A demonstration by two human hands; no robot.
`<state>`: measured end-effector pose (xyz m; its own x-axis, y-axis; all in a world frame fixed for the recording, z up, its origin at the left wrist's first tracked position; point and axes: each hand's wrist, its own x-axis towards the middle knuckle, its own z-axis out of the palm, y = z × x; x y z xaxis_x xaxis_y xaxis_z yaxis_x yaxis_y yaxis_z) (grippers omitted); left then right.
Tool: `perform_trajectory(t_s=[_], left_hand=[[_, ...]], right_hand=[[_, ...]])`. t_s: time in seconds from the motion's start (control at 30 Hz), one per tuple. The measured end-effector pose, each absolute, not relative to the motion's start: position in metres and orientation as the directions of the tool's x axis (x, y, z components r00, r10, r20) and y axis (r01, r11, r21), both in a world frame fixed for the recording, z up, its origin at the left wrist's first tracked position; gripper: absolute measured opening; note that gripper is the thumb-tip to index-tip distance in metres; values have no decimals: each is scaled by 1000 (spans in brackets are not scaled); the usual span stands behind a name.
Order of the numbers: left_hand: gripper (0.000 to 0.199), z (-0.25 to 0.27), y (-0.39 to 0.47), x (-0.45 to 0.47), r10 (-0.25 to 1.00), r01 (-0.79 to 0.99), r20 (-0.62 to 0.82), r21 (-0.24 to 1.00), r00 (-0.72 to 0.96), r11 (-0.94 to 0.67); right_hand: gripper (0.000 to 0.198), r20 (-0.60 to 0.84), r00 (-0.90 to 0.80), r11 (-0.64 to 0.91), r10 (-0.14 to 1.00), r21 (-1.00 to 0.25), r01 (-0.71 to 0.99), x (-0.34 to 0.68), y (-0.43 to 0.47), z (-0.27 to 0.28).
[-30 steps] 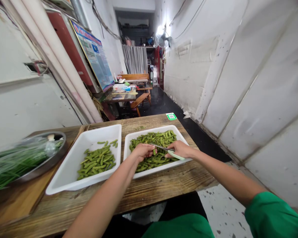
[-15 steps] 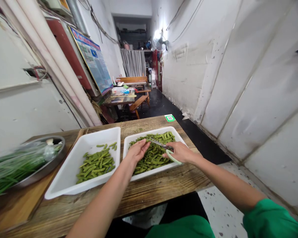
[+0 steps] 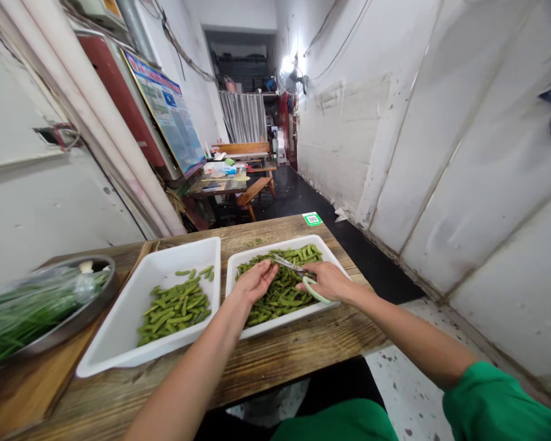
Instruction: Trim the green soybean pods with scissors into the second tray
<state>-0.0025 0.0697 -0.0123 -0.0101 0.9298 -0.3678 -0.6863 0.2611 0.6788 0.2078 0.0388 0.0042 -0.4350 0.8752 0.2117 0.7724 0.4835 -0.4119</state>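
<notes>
My right hand [image 3: 327,280] is closed around the pale green handles of a pair of scissors [image 3: 314,290]. Their metal blades reach left to the fingertips of my left hand [image 3: 256,280]. The left thumb and fingers are pinched on an edamame pod, mostly hidden by the fingers and blades. Below both hands, a white tray [image 3: 231,277] holds a heap of green edamame pods [image 3: 288,297]. To the left, a deeper white tray [image 3: 119,334] contains a smaller pile of pods [image 3: 177,312], with several lying apart near its far right corner.
The trays stand on a wooden table [image 3: 257,373]. At the left, a metal bowl [image 3: 80,320] with bagged green stalks [image 3: 37,312] rests by a wooden board [image 3: 41,389]. A green QR card [image 3: 311,219] lies at the far edge; another table [image 3: 220,187] and benches stand beyond.
The view has shifted slightly. Both hands stay over the right tray, with the scissors still at the left fingertips; the blades look a little more apart.
</notes>
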Motion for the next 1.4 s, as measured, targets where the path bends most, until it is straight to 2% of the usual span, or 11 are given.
perform_trajectory(t_s=[0.2, 0.47, 0.63, 0.93, 1.23, 1.4], left_hand=[[18, -11, 70, -1, 896, -680, -443, 656, 4, 327], [14, -26, 70, 1, 796, -648, -606, 608, -7, 458], [12, -34, 73, 2, 745, -653, -667, 564, 0, 506], [12, -30, 67, 6, 738, -628, -675, 577, -7, 522], [12, -26, 63, 10, 760, -577, -650, 620, 1, 531], [13, -24, 61, 10, 766, -558, -643, 634, 4, 535]], right_hand=[[49, 179, -463, 487, 868, -484, 727, 208, 41, -1], [37, 89, -499, 483, 862, -441, 757, 214, 39, -5], [38, 19, -535, 484, 845, -456, 747, 217, 45, -3], [42, -31, -558, 478, 829, -477, 737, 225, 45, 2], [47, -28, -540, 481, 841, -416, 772, 223, 45, 8], [44, -12, -574, 516, 819, -423, 745, 223, 46, 6]])
